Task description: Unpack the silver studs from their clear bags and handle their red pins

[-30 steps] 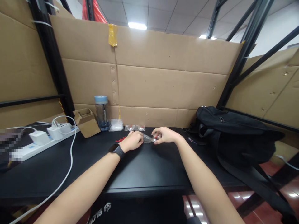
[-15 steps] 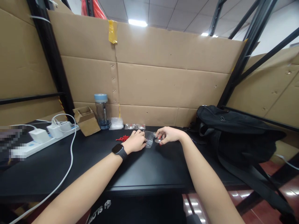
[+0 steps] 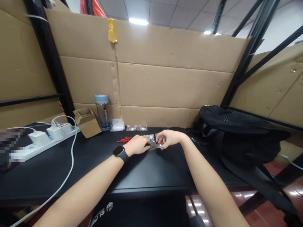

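Observation:
On the black table, my left hand [image 3: 137, 144], with a dark watch on the wrist, holds the left edge of a small clear plastic bag [image 3: 151, 144]. The bag lies between my two hands, and light glints off its creases. Opposite, my right hand [image 3: 170, 138] pinches a small shiny round disc [image 3: 158, 146] with red showing on it, right at the bag's right edge. Whether the disc is partly inside the bag, I cannot tell. A tangle of red cords [image 3: 124, 140] lies just left of my left hand.
Two small packets [image 3: 137, 127] with red bits lie by the cardboard wall [image 3: 177, 85]. Left of them are a stack of clear bags [image 3: 117, 125], a blue-lidded bottle [image 3: 103, 113], an open carton [image 3: 87, 123] and a power strip [image 3: 30, 150]. A black bag [image 3: 246, 138] lies right.
My right hand has moved slightly left, bringing the disc against the plastic bag. The bag has flattened and turned a little between my hands; my left hand stays almost in place.

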Demonstrator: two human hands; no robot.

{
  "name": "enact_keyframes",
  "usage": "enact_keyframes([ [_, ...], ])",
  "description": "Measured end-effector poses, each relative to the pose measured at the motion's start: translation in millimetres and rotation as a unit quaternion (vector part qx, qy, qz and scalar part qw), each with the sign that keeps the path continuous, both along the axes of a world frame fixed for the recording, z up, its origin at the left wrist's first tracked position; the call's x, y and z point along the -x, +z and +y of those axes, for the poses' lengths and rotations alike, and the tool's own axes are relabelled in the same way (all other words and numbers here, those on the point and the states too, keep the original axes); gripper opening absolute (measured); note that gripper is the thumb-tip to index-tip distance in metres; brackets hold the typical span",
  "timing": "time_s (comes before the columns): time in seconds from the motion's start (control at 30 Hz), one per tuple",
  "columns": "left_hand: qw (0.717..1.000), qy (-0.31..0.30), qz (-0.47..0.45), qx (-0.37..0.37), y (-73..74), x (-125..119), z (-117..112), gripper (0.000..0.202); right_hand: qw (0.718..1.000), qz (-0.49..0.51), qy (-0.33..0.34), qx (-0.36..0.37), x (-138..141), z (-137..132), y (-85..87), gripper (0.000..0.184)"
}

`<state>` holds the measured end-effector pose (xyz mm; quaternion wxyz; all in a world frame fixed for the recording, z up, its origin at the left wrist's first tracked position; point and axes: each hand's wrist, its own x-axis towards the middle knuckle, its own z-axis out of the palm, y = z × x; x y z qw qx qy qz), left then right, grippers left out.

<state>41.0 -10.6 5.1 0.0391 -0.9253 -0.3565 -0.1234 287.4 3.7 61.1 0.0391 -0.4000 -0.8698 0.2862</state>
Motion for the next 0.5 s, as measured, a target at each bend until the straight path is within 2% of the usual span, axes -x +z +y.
enact_keyframes([
  [0.1, 1.000, -0.012, 0.004, 0.009, -0.8, 0, 0, 0.028, 1.000, -0.024, -0.015, -0.006, -2, 1, -0.1, 0.050],
  [0.23, 1.000, 0.001, 0.006, 0.001, 1.1, -1, -4, 0.031, 0.999, -0.028, -0.014, -0.015, -1, 0, 1.3, 0.049],
  [0.5, 0.999, 0.033, 0.011, -0.028, 2.5, -7, -9, 0.040, 0.990, -0.075, -0.061, -0.099, 15, -5, -4.7, 0.037],
])
